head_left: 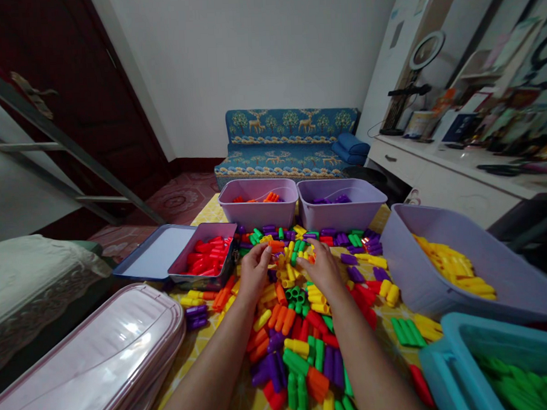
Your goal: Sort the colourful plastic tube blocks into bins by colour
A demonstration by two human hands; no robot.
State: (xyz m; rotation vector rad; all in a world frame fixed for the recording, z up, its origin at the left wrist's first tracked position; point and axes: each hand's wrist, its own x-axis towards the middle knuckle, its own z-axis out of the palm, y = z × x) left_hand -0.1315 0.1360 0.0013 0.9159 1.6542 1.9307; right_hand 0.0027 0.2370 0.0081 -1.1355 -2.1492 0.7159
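Note:
A heap of coloured plastic tube pieces (285, 318), in red, orange, yellow, green and purple, covers the middle of the table. My left hand (255, 267) is at the far part of the heap, its thumb and fingers closed together at an orange tube piece (276, 246). Opposite it, my right hand (322, 264) reaches down over yellow and green pieces, thumb and forefinger apart. A small orange bit shows between those fingers; whether they touch it I cannot tell. Between my hands lie several yellow pieces (289, 271). Some fingertips are hidden.
Beyond the heap stand lilac bins with orange (258, 214) and purple pieces (341, 213). At left is a tin (203, 280) of red pieces, near stacked lids (94, 352). To the right are a bin (412, 271) with yellow pieces and a teal bin (456, 348) with green ones.

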